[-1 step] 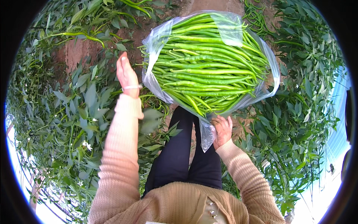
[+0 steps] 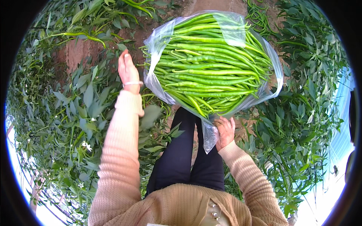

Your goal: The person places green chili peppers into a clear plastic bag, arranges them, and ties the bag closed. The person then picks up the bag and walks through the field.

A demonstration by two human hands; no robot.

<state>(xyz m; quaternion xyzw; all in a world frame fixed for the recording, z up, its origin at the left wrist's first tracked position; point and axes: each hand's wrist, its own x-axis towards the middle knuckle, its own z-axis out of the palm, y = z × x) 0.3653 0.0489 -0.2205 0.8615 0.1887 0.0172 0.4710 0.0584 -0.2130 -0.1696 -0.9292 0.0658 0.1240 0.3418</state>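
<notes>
Beside the clear bag [image 2: 278, 83], steady the green chillies [image 2: 215, 71] with half-curled right fingers [image 2: 225, 122] (cannot tell whether gripping) and bring in straight, empty left fingers [image 2: 128, 62].

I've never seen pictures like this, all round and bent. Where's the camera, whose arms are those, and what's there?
There's no robot here: these are a person's bare hands. The camera sits on the head and looks down; its fisheye lens bends straight edges and darkens the corners.

In front of the dark-trousered legs is a clear plastic bag heaped with long green peppers. Leafy plants grow on both sides, with reddish soil between.

The right hand is at the bag's lower corner; how firmly it grips is unclear. The left hand, fingers extended, is beside the bag, visibly holding nothing.
</notes>
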